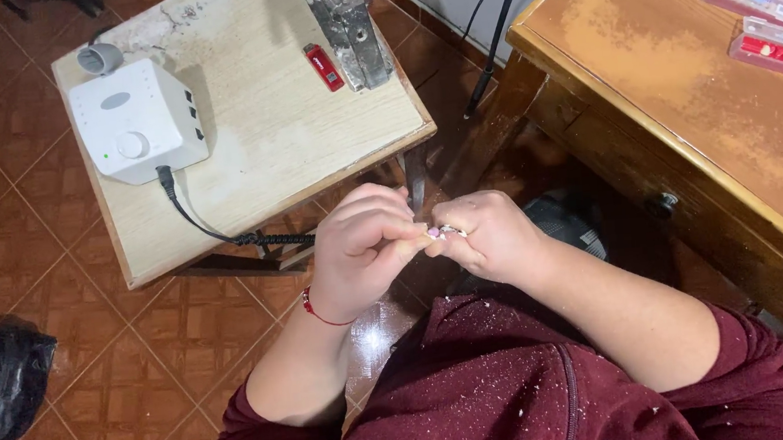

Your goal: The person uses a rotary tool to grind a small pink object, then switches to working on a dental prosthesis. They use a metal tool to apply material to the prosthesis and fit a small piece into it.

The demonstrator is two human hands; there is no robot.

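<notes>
Both hands pinched on one small pale piece, above the tiled floor.
Left hand (pixel 361 250) and right hand (pixel 486 236) meet fingertip to fingertip, curled tight; white control box (pixel 135 119) on small counter (pixel 309 124) beyond.

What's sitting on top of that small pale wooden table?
On the small table sit a white box-shaped device with a black cord, a grey cup-like holder, a red lighter and a grey metal piece. Its far end is out of frame.
</notes>
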